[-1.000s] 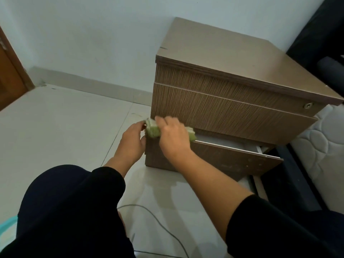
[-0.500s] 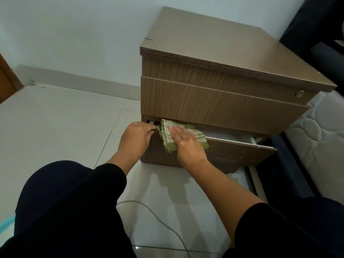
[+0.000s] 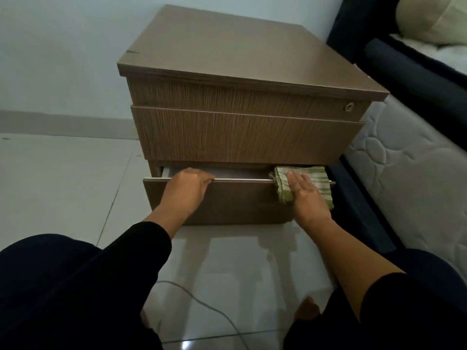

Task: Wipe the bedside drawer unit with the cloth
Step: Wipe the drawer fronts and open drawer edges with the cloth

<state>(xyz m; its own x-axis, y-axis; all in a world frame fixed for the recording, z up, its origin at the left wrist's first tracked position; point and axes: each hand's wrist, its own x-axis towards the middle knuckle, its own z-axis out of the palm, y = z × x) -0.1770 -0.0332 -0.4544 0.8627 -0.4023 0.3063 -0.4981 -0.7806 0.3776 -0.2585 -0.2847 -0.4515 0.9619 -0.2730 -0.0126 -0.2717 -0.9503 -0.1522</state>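
Note:
The brown wooden drawer unit (image 3: 242, 127) stands on the tiled floor against the wall. Its bottom drawer (image 3: 237, 200) is pulled partly out. My left hand (image 3: 188, 189) grips the top edge of that drawer front near its left end. A green and white striped cloth (image 3: 316, 179) is draped over the drawer front's top edge at the right end. My right hand (image 3: 307, 198) lies flat on the cloth with fingers extended, pressing it against the drawer front. The two upper drawers are closed.
A bed with a quilted white mattress (image 3: 409, 178) and dark frame (image 3: 358, 198) stands close on the right of the unit. A thin cable (image 3: 202, 301) runs over the glossy floor tiles in front. My knees in dark clothing fill the lower corners.
My right hand has slid the cloth along the bottom drawer's top edge from the left end to the right end. My left hand stays on the drawer edge. The view has shifted more squarely onto the unit.

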